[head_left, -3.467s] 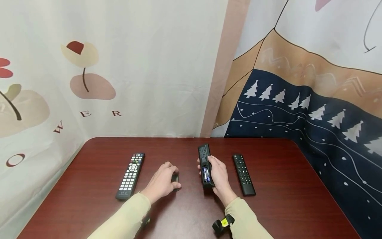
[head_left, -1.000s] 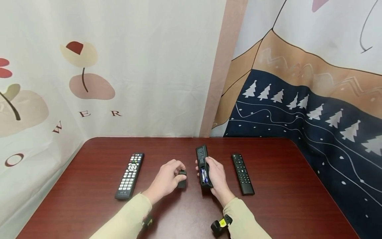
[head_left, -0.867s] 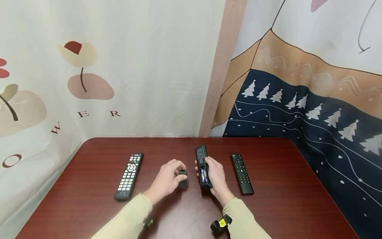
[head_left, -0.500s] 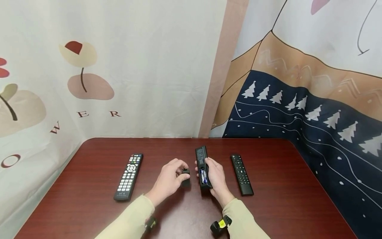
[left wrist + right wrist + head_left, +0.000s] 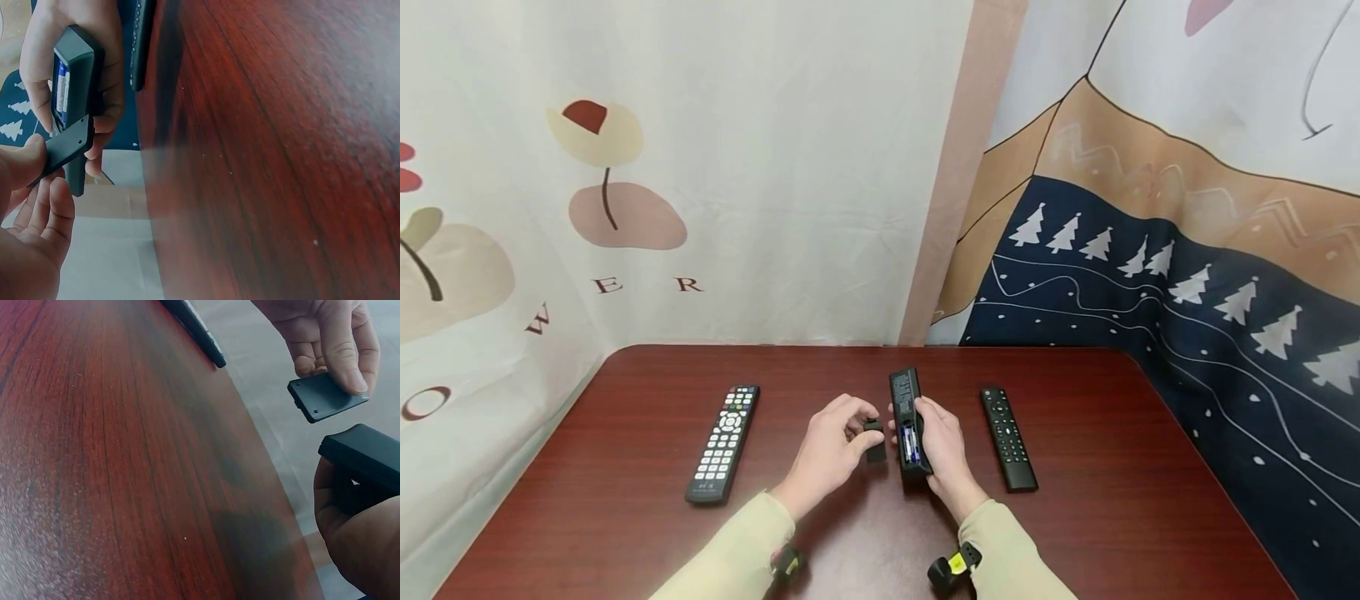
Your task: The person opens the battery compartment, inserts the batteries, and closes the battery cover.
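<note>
My right hand point(image 5: 945, 446) grips a black remote control point(image 5: 904, 396), its back turned up. The battery compartment is uncovered, and blue-and-silver batteries point(image 5: 912, 445) lie inside it. Between thumb and fingers, my left hand point(image 5: 829, 450) pinches a small black battery cover point(image 5: 875, 450), just left of the remote. In the right wrist view a gap shows between the cover point(image 5: 325, 398) and the remote point(image 5: 369, 453). In the left wrist view the cover point(image 5: 69, 144) overlaps the lower part of the remote point(image 5: 84, 75); whether they touch there cannot be told.
A remote with white buttons point(image 5: 724, 446) lies on the reddish-brown table point(image 5: 625, 500) to the left. A slimmer black remote point(image 5: 1009, 439) lies to the right of my right hand. Printed curtains point(image 5: 775, 208) hang behind the table's far edge.
My left hand has carried the battery cover rightward, closer to the remote in my right hand. The right hand keeps its grip and has shifted only slightly. Both remotes on the table stay put.
</note>
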`<state>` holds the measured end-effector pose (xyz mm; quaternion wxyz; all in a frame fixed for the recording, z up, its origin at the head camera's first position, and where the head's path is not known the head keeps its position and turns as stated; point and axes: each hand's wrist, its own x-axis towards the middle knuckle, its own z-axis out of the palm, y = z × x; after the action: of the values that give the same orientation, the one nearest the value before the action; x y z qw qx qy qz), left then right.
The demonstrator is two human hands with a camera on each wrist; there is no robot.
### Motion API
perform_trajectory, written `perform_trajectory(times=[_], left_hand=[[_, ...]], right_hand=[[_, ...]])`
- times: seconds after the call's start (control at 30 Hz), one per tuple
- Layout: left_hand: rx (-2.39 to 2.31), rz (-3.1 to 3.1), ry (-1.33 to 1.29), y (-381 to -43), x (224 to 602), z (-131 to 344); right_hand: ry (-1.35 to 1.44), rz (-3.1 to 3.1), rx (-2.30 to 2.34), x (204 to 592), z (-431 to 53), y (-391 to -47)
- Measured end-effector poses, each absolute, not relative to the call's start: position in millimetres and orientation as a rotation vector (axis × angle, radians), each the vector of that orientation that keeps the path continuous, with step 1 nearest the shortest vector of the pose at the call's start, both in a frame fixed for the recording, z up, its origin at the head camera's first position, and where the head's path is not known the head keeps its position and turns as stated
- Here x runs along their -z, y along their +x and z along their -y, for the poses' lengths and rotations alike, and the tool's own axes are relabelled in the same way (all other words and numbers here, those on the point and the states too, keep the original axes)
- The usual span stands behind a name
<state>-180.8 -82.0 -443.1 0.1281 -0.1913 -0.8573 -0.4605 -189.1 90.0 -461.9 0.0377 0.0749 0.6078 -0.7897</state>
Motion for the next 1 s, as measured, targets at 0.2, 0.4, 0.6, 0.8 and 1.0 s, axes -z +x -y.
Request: perform_trajectory(times=[0.2,0.4,0.6,0.8,1.0], left_hand=[[1.365,2.471,-0.550,-182,443,77],[1.408,2.446,-0.566,-182,440,72],[1.430,2.430,-0.567,-180,439,69],[1.415,2.419,-0.574,-179,436,68],[1.448,2.404,-0.588,-178,434,66]], right_hand=[[0.206,-1.839,2.451,462,-88,-189],[0.241,-1.884,2.418,462,-87,-189],[0.231,-1.871,2.429,461,-88,-189],[0.249,-1.872,2.426,461,-87,-189],[0.231,-1.874,2.430,462,-85,-190]])
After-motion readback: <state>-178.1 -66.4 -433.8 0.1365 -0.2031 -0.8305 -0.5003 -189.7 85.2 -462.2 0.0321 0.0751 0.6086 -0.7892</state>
